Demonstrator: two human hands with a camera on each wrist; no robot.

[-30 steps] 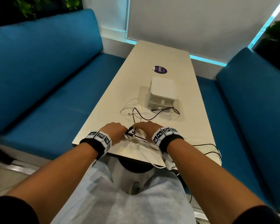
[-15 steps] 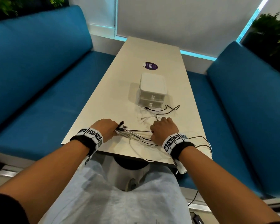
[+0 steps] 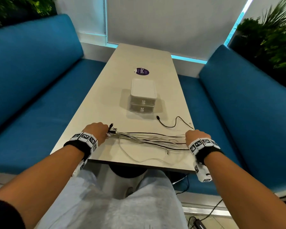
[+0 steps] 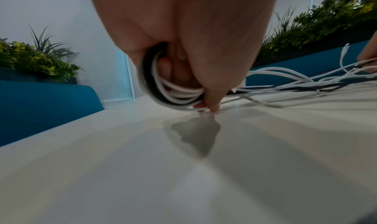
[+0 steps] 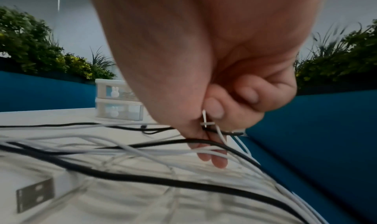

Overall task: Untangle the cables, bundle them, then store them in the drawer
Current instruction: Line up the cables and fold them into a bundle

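Several white and black cables (image 3: 149,139) stretch across the near end of the table (image 3: 106,100) between my two hands. My left hand (image 3: 97,130) grips one end of the bunch, plugs sticking out past its knuckles; in the left wrist view the cables (image 4: 173,92) loop inside its curled fingers. My right hand (image 3: 196,137) sits at the table's right edge with fingers curled round the cables (image 5: 216,130). A loose black cable end (image 3: 168,124) lies in front of the small white two-drawer box (image 3: 143,96), both drawers closed.
Blue benches (image 3: 31,96) flank the table on both sides. A purple sticker (image 3: 141,71) lies beyond the drawer box. A silver USB plug (image 5: 35,195) rests on the table near my right wrist. Green plants (image 3: 271,38) stand behind the right bench.
My hands have moved apart: the right hand slid right along the cables to the table's edge, drawing them out straight, while the left hand kept its grip on the plug ends.
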